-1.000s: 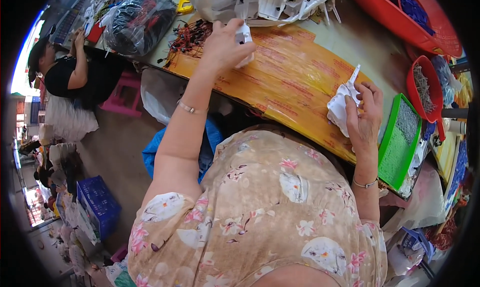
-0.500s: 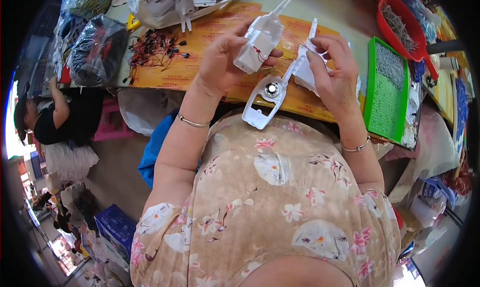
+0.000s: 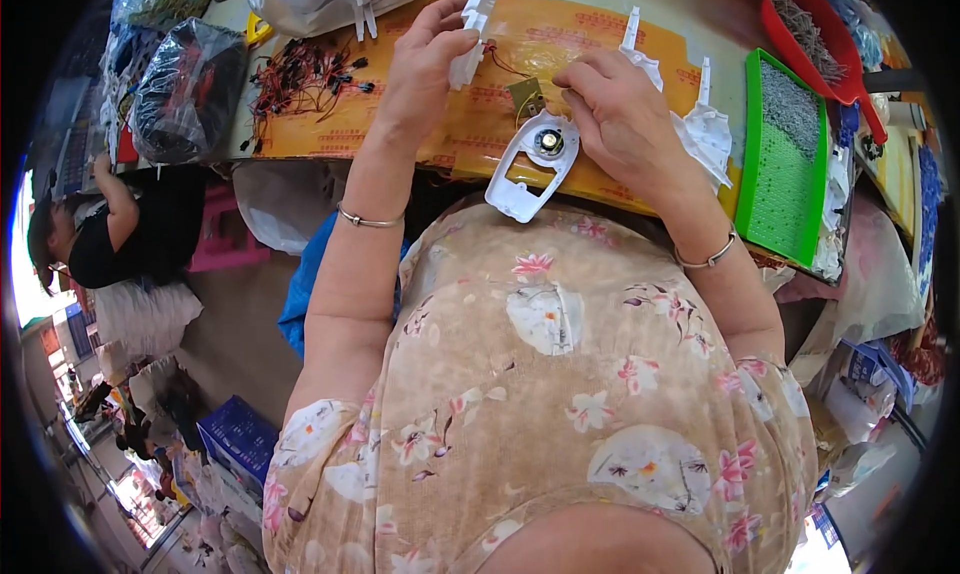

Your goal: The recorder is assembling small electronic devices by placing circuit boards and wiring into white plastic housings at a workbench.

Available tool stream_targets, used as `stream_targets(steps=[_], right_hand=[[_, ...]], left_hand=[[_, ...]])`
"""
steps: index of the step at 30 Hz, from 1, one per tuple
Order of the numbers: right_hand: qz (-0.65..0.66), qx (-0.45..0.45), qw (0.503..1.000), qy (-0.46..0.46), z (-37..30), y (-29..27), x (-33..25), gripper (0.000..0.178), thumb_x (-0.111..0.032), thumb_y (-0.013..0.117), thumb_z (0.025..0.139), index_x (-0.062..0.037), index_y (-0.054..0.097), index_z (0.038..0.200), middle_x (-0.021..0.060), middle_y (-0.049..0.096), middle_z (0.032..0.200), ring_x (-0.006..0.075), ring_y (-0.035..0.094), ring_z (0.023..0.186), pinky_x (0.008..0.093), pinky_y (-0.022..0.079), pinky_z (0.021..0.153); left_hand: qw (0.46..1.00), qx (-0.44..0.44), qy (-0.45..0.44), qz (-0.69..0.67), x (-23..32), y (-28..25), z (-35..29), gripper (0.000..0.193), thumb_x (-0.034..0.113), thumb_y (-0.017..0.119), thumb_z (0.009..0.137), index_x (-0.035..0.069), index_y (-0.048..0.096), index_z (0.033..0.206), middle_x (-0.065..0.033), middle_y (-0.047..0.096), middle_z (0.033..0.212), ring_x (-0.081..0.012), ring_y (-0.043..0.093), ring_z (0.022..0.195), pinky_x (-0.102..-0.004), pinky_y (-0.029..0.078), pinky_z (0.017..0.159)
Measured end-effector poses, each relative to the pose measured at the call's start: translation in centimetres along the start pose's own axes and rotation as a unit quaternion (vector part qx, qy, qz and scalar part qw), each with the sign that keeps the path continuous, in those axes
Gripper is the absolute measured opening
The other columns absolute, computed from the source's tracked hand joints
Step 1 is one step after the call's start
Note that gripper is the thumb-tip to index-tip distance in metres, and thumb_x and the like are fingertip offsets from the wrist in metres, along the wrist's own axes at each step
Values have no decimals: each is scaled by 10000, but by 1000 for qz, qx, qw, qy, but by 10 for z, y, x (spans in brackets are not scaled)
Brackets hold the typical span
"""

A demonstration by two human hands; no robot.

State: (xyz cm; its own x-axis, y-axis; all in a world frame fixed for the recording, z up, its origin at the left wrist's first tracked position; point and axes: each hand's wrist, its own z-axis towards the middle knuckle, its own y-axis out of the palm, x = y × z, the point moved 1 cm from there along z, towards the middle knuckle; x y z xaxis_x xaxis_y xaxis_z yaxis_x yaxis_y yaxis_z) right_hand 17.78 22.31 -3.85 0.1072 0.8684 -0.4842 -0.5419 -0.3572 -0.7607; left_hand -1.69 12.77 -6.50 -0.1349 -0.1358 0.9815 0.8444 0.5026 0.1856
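My left hand (image 3: 425,69) grips a white plastic shell (image 3: 478,19) with a long narrow tip, turned edge-on above the table. A red wire runs from near it to a small greenish circuit board (image 3: 526,96). My right hand (image 3: 625,109) is bent over, fingers curled together beside the board; what they hold, if anything, is hidden. Under those fingers lies a white shell half (image 3: 515,202) with a rectangular opening, its end jutting past the table edge. A round silver speaker (image 3: 549,142) sits in it. More white shells (image 3: 708,134) lie right of my right hand.
Tangled red and black wires (image 3: 305,84) lie at left, beside a dark bagged bundle (image 3: 190,89). A green tray (image 3: 785,164) of small metal parts and a red scoop (image 3: 815,39) of screws stand at right. Another person (image 3: 125,219) sits at far left.
My left hand has moved up and left, tilting its shell edge-on. My right hand has shifted left from the right-hand shells to the speaker shell. The circuit board has come into view.
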Motion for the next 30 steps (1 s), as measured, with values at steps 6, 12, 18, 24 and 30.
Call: stream_targets(steps=[6,12,18,24,30], right_hand=[[54,18,998,-7,17,9,-7,146,-44,593,829,10,607,964,143,602,925,299,590,865,347,472,752],[207,7,977,51,31,20,-10,166,-19,561,838,22,601,993,147,619,902,265,611,848,321,478,733],[86,-18,996,6,29,31,6,174,-29,551,833,22,600,992,162,638,878,290,616,815,328,481,721],[152,-48,983,89,25,29,4,177,-21,559,828,31,587,996,99,632,799,189,604,703,301,485,639],[409,-14,879,245,23,27,2,176,-41,594,840,15,600,1006,7,621,807,51,545,637,213,457,565]], left_hand=[[976,-61,-110,-176,6,0,-13,470,138,423,882,1,378,1330,-154,555,1140,-257,625,941,-423,537,822],[958,-74,-100,-257,11,7,-19,470,129,420,887,20,362,1341,-158,563,1136,-274,628,944,-417,556,775],[979,-38,-77,-185,9,-3,-17,388,118,490,911,10,417,1276,-138,581,1064,-238,629,905,-376,567,733],[959,82,126,241,12,-10,-15,434,202,585,869,-29,465,1216,-137,571,996,-274,596,863,-345,504,770],[841,44,253,476,36,40,-56,486,188,689,745,-43,516,1136,-165,556,918,-314,573,848,-367,474,767]])
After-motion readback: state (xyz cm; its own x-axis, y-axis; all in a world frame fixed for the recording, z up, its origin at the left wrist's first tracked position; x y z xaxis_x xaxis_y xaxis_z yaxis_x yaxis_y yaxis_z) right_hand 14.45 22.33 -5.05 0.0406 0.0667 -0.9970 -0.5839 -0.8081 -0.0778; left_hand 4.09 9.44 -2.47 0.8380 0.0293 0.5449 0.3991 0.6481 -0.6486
